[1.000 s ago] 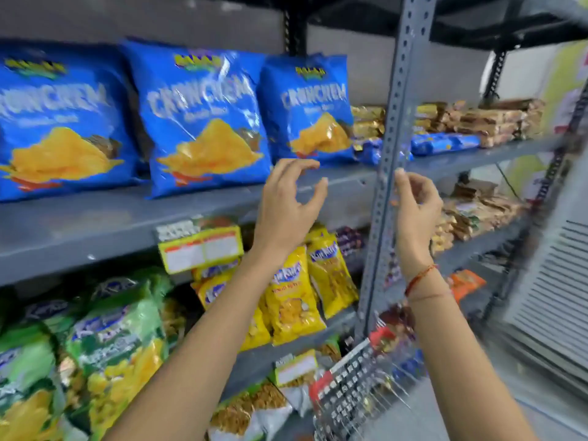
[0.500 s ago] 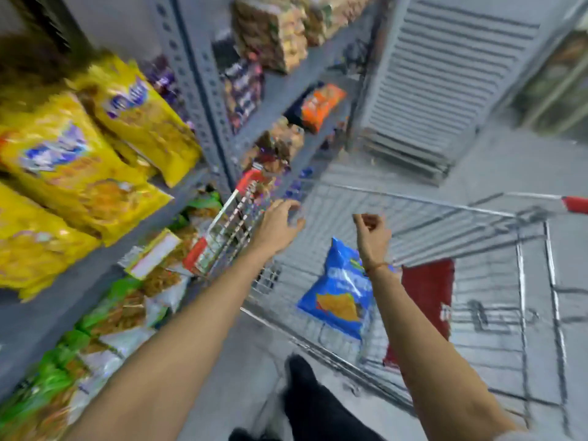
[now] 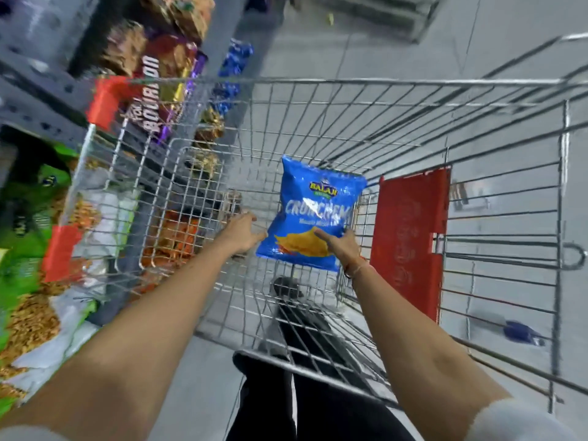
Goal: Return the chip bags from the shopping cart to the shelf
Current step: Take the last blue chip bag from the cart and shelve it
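Note:
A single blue Crunchem chip bag with a yellow chip picture stands tilted inside the wire shopping cart. Both my arms reach down into the cart. My right hand grips the bag's lower right corner, one finger lying across its front. My left hand is at the bag's left edge, fingers stretched out and just touching it. The shelf runs along the left, blurred.
A red child-seat flap hangs on the cart's right side. Green snack bags, Bourbon biscuit packs and orange packs fill the lower shelves beside the cart. Grey floor lies beyond; my black trousers are below.
My view swung from the blue bags on the upper shelf down to the cart. Both hands dropped into the cart and reached the blue bag, which now stands more upright.

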